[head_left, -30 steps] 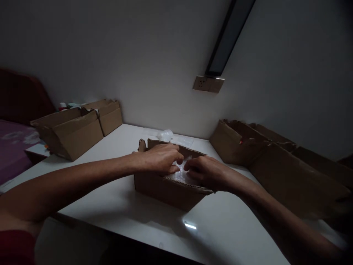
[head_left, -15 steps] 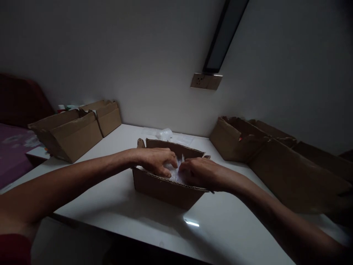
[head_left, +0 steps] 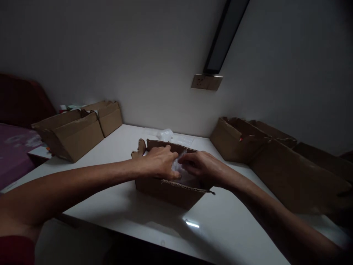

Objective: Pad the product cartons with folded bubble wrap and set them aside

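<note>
2 hands, the left hand [head_left: 158, 162] and right hand [head_left: 202, 167], pinch crinkly clear wrap [head_left: 178, 167] inside the cardboard box [head_left: 171, 191]; gentle, even tucking seems best.

Dim pic, light falls from above w/ a small glare streak on the table [head_left: 191, 223] near its front edge. Corners darken, esp. bottom right. Wide-angle bend at edges. Box [head_left: 171, 191] casts soft shadow; detail murky, grainy.

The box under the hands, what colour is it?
Brown cardboard box, seen best in the head view.
</note>
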Demonstrator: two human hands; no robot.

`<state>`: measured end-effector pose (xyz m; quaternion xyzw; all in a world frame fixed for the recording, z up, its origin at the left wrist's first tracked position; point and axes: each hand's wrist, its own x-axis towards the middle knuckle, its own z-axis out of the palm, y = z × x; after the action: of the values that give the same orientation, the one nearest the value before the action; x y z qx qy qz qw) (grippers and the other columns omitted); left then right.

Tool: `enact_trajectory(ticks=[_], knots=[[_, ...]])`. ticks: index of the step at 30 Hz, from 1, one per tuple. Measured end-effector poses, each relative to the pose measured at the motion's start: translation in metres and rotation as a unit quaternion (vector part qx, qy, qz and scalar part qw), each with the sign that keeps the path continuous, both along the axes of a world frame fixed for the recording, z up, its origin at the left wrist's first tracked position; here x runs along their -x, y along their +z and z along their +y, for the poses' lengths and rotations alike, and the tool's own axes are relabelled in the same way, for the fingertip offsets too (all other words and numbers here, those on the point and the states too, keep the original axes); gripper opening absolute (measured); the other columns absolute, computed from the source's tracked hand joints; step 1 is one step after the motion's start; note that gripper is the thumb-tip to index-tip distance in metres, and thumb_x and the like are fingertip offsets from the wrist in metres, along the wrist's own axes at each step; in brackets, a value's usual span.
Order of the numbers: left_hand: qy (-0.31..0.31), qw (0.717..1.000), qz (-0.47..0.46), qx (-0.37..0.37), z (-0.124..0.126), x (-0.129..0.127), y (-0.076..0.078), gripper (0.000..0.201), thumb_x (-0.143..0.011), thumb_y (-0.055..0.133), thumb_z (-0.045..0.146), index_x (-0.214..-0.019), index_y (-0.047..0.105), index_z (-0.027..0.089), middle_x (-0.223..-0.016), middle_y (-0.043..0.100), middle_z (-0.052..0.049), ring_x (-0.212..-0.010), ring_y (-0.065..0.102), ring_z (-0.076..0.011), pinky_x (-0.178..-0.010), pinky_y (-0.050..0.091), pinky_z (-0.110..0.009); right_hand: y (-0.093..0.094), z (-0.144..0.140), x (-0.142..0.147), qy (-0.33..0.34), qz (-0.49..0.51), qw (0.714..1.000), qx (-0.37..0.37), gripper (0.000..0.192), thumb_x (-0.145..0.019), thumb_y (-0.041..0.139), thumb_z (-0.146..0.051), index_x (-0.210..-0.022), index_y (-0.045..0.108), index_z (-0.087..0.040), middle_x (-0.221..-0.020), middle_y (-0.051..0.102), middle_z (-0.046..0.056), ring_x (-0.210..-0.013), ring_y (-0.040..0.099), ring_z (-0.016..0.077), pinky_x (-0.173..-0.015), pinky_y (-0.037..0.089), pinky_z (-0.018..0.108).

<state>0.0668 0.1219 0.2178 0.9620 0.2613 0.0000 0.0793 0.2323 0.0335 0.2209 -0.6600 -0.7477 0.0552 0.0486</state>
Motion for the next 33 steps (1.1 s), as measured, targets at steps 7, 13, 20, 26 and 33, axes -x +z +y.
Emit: enact_trajectory(ticks=[7,13,20,26,33], knots=[[0.071,0.994,-0.007,-0.078,0.013,0.033,0.01,0.045,-0.078,0.052,0.015,-0.123,0.055,0.021,-0.116,0.063,-0.011,-0.097,0.065,-0.0302,-0.082,0.052,-0.045,0.007,-0.017,0.001,-0.015,-0.184,0.982,0.042,0.022,-0.08,0.052,-0.006,-0.066,0.064,-0.019,-0.069,0.068,0.004,-0.065,0.057,0.0151,-0.064,0.029,0.029],[-0.086,0.982,-0.15,-0.082,0.015,0.04,0.013,0.035,-0.08,0.05,0.008,-0.109,0.066,0.021,-0.116,0.065,-0.008,-0.11,0.059,-0.0229,-0.095,0.047,-0.035,0.006,-0.013,-0.005,0.029,-0.179,0.981,0.063,0.022,-0.086,0.054,-0.012,-0.069,0.066,-0.02,-0.07,0.069,0.003,-0.069,0.059,0.0165,-0.068,0.032,0.03],[-0.22,0.975,0.023,-0.003,0.023,0.011,0.005,0.014,-0.084,0.066,0.032,-0.091,0.074,0.023,-0.107,0.068,-0.006,-0.105,0.056,-0.0249,-0.094,0.041,-0.037,0.006,-0.007,0.0,0.017,-0.253,0.964,0.075,0.02,-0.088,0.055,-0.015,-0.083,0.074,-0.021,-0.089,0.076,0.008,-0.088,0.067,0.0221,-0.074,0.035,0.032],[-0.119,0.991,0.021,-0.066,0.037,0.054,0.01,0.014,-0.079,0.061,0.029,-0.071,0.067,0.02,-0.085,0.064,-0.004,-0.087,0.056,-0.0213,-0.086,0.04,-0.034,0.011,-0.013,0.0,0.001,-0.252,0.965,0.069,0.017,-0.085,0.06,-0.015,-0.078,0.074,-0.019,-0.092,0.075,0.01,-0.093,0.064,0.0238,-0.072,0.031,0.033],[-0.082,0.997,0.007,-0.01,0.052,0.064,0.001,0.012,-0.079,0.06,0.028,-0.081,0.069,0.021,-0.086,0.067,-0.002,-0.083,0.06,-0.0181,-0.076,0.042,-0.028,0.004,-0.008,-0.002,-0.012,-0.273,0.961,0.048,0.016,-0.083,0.059,-0.014,-0.074,0.073,-0.015,-0.092,0.073,0.014,-0.098,0.061,0.0281,-0.076,0.032,0.037]])
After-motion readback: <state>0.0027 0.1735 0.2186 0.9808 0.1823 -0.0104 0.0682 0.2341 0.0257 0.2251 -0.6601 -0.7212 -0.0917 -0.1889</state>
